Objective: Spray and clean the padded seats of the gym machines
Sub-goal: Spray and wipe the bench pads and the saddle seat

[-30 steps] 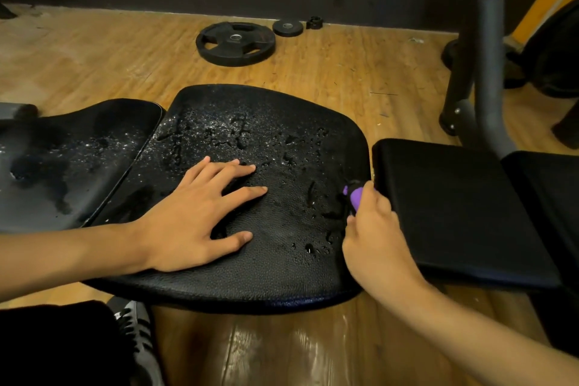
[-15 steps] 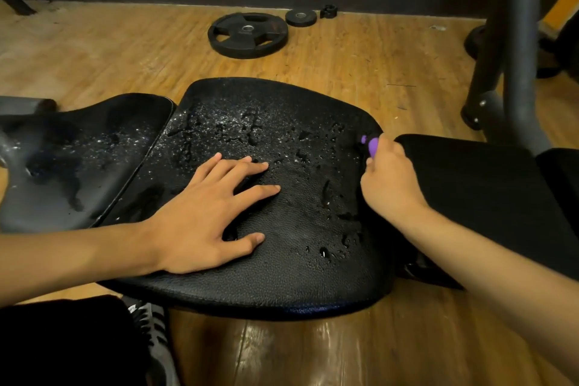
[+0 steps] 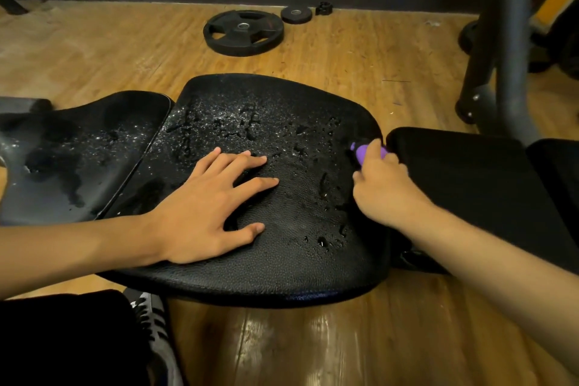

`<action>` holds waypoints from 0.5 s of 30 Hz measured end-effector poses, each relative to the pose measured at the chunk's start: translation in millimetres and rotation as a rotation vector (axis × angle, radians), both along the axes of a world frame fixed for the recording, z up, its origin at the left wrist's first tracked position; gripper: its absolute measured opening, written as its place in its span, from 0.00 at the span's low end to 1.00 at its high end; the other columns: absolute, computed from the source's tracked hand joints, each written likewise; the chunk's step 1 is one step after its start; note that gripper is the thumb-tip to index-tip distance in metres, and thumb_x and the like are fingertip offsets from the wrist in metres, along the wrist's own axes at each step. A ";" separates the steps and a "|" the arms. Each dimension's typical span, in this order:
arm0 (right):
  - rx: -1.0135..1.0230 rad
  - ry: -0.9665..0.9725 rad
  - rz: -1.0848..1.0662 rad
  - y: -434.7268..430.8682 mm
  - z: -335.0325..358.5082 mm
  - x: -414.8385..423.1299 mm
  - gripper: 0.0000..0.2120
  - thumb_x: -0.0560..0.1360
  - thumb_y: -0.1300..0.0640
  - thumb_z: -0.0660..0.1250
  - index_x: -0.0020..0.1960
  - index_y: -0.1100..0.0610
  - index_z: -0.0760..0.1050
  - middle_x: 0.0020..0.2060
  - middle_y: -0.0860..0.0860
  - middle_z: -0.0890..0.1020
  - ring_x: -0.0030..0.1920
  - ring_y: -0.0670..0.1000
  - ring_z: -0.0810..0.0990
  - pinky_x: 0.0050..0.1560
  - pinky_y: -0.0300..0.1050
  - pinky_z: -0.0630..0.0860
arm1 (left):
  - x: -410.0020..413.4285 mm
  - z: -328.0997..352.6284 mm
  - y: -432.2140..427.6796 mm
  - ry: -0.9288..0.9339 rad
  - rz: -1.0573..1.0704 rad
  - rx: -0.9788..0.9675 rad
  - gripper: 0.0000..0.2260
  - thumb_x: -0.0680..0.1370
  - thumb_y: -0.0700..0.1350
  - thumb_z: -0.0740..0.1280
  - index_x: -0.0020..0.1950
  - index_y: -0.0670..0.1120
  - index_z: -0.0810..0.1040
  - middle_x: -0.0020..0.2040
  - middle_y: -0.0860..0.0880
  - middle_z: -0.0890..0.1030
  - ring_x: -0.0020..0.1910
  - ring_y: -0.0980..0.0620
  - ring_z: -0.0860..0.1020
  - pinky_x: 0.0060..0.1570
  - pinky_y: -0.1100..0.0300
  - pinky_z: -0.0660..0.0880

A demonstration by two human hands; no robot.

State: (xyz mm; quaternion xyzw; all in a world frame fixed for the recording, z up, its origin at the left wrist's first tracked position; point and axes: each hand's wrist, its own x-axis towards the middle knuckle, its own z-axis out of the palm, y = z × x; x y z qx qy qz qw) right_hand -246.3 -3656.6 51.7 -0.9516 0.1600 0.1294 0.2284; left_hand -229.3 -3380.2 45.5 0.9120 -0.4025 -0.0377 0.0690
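Wet seat pad (image 3: 297, 263), purple tool (image 3: 362, 152) tip far-L.

Right hand (image 3: 383, 189) farther up seat (image 3: 282, 263) edge

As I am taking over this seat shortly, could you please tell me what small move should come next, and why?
Probably sweep the right hand, which grips a small purple object at the right edge of the black textured padded seat, leftward across the pad. Spray droplets bead across its middle and far side, while the left hand rests flat on it.
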 end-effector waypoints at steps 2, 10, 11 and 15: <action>-0.009 0.023 0.049 6.8 -0.1 -33.3 0.34 0.84 0.56 0.55 0.81 0.60 0.38 0.78 0.63 0.51 0.75 0.64 0.57 0.74 0.55 0.60 | -0.8 0.0 -0.9 -0.003 -0.001 0.004 0.31 0.78 0.68 0.56 0.79 0.59 0.64 0.80 0.52 0.60 0.81 0.50 0.54 0.80 0.39 0.48; 0.056 0.069 0.079 25.3 1.1 -105.1 0.33 0.85 0.52 0.51 0.80 0.59 0.34 0.80 0.57 0.42 0.80 0.56 0.43 0.79 0.45 0.47 | -1.7 -0.3 -0.8 -0.022 0.000 0.027 0.32 0.78 0.68 0.54 0.80 0.57 0.64 0.80 0.50 0.60 0.81 0.48 0.54 0.80 0.42 0.46; 0.065 0.051 0.064 27.0 -0.3 -101.5 0.33 0.85 0.52 0.51 0.80 0.59 0.35 0.80 0.58 0.42 0.80 0.57 0.43 0.79 0.46 0.47 | -1.7 -0.2 -0.6 -0.020 0.000 0.024 0.32 0.78 0.68 0.54 0.80 0.57 0.64 0.80 0.50 0.60 0.81 0.48 0.54 0.80 0.42 0.46; 0.038 -0.089 0.041 19.8 -13.7 -70.7 0.29 0.85 0.56 0.52 0.81 0.63 0.45 0.80 0.63 0.45 0.80 0.59 0.44 0.79 0.47 0.45 | -1.9 -0.1 -1.6 -0.011 0.004 0.011 0.32 0.77 0.68 0.55 0.79 0.57 0.64 0.80 0.50 0.60 0.81 0.48 0.55 0.80 0.40 0.48</action>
